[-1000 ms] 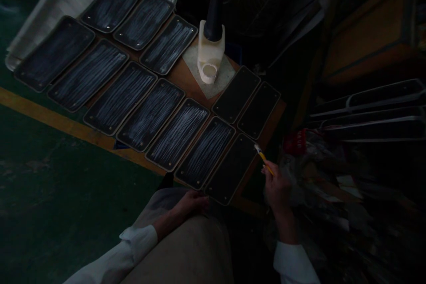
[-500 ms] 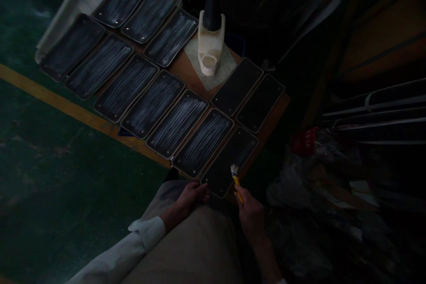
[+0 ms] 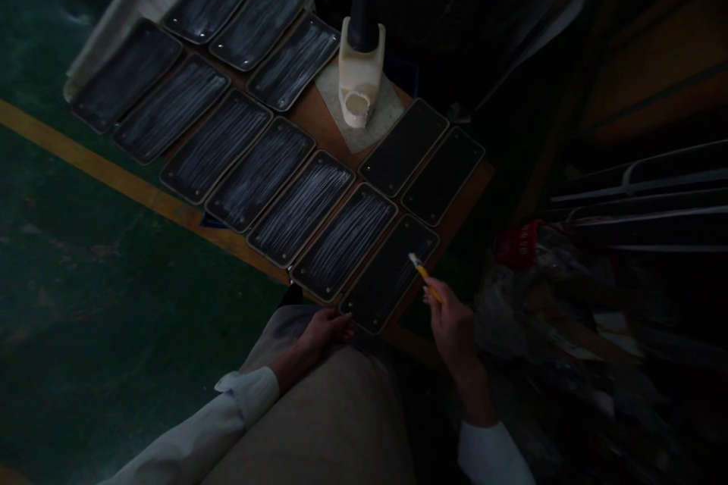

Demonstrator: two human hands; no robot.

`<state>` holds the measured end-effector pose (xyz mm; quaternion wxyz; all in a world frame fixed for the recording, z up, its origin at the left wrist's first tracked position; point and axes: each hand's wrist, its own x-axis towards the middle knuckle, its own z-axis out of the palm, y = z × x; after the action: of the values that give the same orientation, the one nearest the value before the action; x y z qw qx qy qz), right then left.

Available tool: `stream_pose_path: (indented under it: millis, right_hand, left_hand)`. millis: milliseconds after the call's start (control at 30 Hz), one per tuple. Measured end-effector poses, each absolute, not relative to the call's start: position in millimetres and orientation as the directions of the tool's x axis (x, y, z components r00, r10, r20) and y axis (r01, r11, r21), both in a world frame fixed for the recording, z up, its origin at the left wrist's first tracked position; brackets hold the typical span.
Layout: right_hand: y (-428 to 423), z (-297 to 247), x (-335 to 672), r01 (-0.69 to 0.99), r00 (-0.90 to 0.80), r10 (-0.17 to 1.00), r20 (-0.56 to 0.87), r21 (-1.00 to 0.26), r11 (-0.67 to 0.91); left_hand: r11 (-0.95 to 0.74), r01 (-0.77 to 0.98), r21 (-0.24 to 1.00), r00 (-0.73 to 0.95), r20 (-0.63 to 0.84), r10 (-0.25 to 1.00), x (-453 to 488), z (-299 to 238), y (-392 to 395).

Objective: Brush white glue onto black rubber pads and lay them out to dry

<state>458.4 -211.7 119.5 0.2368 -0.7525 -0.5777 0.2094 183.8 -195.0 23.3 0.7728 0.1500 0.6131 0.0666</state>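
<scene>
A paintbrush (image 3: 424, 273) with a yellow handle and pale bristles is gripped in my right hand (image 3: 451, 322). Its bristles are over the right part of a dark rounded plate (image 3: 384, 284), where faint whitish streaks show. At this plate's near-left corner rests my left hand (image 3: 327, 333), fingers curled; whether they pinch the edge is too dark to see. White strokes cover the neighbouring plate (image 3: 345, 241) and several others in rows. Two dark plates, one of them the far plate (image 3: 403, 145), show no streaks.
A cream plastic holder (image 3: 360, 76) with a round opening and a dark upright part stands on a grey sheet (image 3: 392, 107) on the brown board (image 3: 310, 117). A pale tray (image 3: 122, 19) lies under the far-left plates. Crumpled plastic and a red bag (image 3: 515, 244) are at right.
My right hand and the paintbrush have moved up and right along the plate, and the brush handle now tilts more. The left hand stays almost in place.
</scene>
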Motion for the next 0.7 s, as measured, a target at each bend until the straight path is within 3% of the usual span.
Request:
stream_pose_path:
  millis: [133,300,533,700]
  right_hand:
    - [-178.2,100.9,480.8,0.841,0.244,0.969,0.043,-0.506,-0.189]
    - [-196.2,89.2,454.8,0.887,0.168,0.986,-0.018,-0.433,-0.159]
    - [-276.4,111.7,375.4,0.808,-0.011,0.992,-0.124,-0.586,-0.064]
    - [-279.1,130.1,367.6,0.711,0.026,0.977,-0.211,-0.683,-0.167]
  left_hand:
    - [0.943,0.080,0.323,0.252,-0.922,0.294,183.1,23.7,-195.1]
    - [0.945,0.072,0.319,0.256,-0.922,0.291,184.0,29.9,-192.1]
    - [0.948,0.077,0.309,0.272,-0.921,0.278,183.1,34.0,-189.1]
    - [0.951,0.053,0.306,0.292,-0.915,0.278,181.3,32.1,-189.9]
